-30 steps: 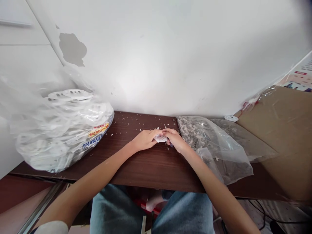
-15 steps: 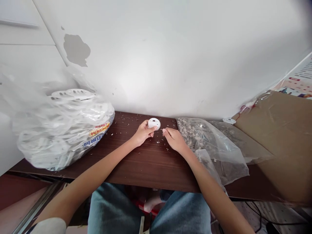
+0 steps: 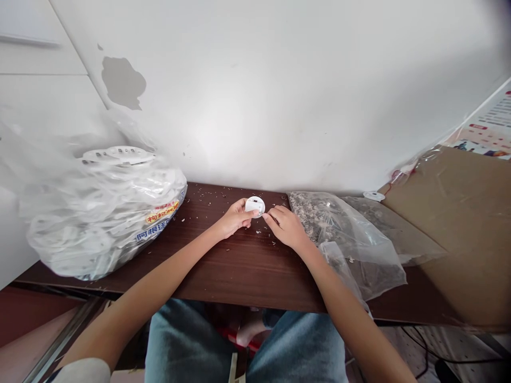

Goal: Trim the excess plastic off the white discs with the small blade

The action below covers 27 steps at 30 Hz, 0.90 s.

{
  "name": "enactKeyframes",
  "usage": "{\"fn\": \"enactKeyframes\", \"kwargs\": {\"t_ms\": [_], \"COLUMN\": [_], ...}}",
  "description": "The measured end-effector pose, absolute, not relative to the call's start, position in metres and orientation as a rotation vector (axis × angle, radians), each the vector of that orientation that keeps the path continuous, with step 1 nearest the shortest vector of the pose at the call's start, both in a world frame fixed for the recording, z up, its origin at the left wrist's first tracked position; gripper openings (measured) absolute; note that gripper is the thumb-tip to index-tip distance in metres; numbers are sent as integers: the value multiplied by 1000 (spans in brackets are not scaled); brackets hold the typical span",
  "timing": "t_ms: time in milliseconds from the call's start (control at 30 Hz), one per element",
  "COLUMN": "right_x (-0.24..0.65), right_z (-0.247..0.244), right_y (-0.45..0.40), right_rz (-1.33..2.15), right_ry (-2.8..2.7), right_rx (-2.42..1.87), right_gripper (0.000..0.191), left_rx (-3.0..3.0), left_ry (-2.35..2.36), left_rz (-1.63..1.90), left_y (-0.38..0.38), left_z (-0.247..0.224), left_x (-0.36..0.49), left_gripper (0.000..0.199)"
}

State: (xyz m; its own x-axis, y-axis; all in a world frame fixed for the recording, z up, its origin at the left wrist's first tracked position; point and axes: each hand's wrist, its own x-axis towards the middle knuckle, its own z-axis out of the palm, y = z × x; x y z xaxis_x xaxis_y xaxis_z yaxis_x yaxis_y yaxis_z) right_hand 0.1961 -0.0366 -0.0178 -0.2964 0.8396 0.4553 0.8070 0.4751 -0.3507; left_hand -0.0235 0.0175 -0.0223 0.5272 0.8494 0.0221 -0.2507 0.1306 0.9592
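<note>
Your right hand [image 3: 285, 227] has closed in on the white plastic disc [image 3: 254, 206], which your left hand [image 3: 237, 219] grips by its rim above the desk [image 3: 247, 271]. Right fingers pinch narrowly beside it; anything between them is hidden. One loose disc [image 3: 374, 196] lies far right; the stacked discs [image 3: 120, 155] inside the clear bag [image 3: 99, 229] cannot be counted.

Dark wood desk [image 3: 243, 282]: bagged white discs [image 3: 99, 234], bagged grey scraps [image 3: 319, 223], shavings [image 3: 191, 213] (scattered).

A round white plastic disc [image 3: 254, 206], a small dark slot near its centre, faces up; the left hand [image 3: 237, 219] grips it, the right hand [image 3: 285, 227] touching its rim; it is held over the tabletop [image 3: 239, 276] near the far edge.
</note>
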Motion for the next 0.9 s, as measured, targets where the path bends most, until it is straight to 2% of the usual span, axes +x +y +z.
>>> {"fn": "enactKeyframes", "kwargs": {"t_ms": [267, 600, 800, 900], "right_x": [195, 191, 184, 178], "right_z": [-16, -18, -17, -16], "right_y": [-36, -25, -28, -34], "right_rz": [236, 943, 1360, 1492], "right_ry": [-2082, -1347, -1197, -1197], "right_rx": [-1347, -1088, -1157, -1119], "right_gripper": [47, 47, 43, 43], "left_rx": [1212, 1373, 2097, 2270], "left_ry": [631, 643, 694, 639], "left_rz": [849, 1022, 1069, 1074], "left_y": [16, 12, 4, 1], "left_z": [-19, -18, -18, -23], "left_x": [-25, -25, -29, -28], "left_gripper": [54, 45, 28, 39]}}
